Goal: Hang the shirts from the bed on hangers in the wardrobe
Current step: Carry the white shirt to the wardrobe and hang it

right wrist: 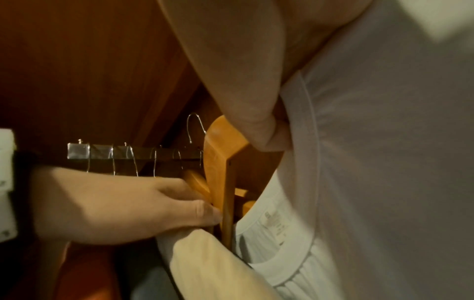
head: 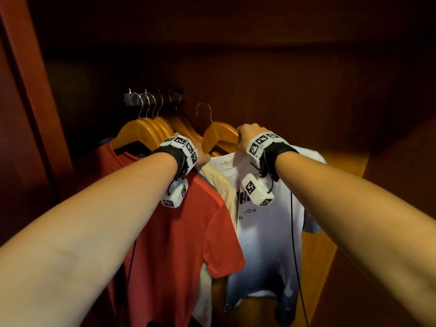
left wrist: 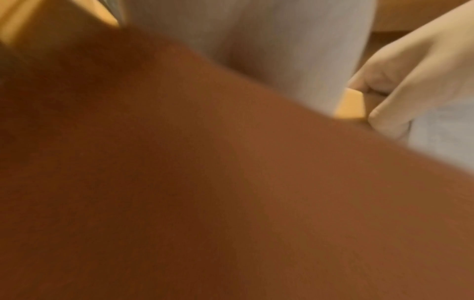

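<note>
Inside the dark wooden wardrobe [head: 306,79], both arms reach up toward a short metal rail [head: 151,99] from which a row of wooden hangers hangs by wire hooks. The right hand [head: 247,135] has its fingers [right wrist: 256,130] curled around the shoulder of one wooden hanger [head: 219,135], pinching the collar of the white shirt [head: 266,232] against it; this hanger's hook [head: 204,112] stands free in the air, just right of the rail and not on it. The white shirt, printed with dark lettering and fading to grey-blue at its hem, drapes down from that hanger. The left hand [right wrist: 128,203] presses its fingers against the hanger's other arm, beside a cream shirt [head: 221,185] hanging next to the white one; whether those fingers clasp the wood or merely touch it cannot be told. A red shirt [head: 179,232] hangs on the nearest hanger on the rail, left of the cream one. The left wrist view is mostly a brown blur, with the right hand and pale cloth at its edge.
</note>
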